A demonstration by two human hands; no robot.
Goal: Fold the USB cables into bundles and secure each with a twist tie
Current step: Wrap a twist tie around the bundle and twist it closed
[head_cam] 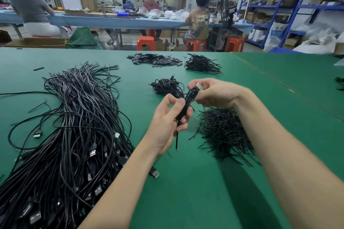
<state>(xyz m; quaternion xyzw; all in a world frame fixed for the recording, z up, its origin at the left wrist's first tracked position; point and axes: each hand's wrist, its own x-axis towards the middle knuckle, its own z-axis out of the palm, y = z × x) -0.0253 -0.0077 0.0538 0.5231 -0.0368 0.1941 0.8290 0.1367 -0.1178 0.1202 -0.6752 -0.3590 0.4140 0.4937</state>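
Head view: we see one folded USB cable [186, 105] held up over the green table [186, 182], between both hands. Left hand [170, 117] is clenched round the bundle's lower half, fingers wrapped across it. Right hand [214, 93] pinches the top end near the metal plug [198, 86], thumb and forefinger closed on it. The bundle's long axis runs lower-left to upper-right, from left grip up to right grip; a thin tail [176, 140] hangs below the left fist, cable end or tie, we can't tell. The twist tie pile [223, 132] lies just below and right of the bundle, under the right wrist, so we judge the right hand is nearer for fetching a tie. Loose cables [74, 126] lie heaped to the left. Finished bundles [167, 86] sit just behind the hands.
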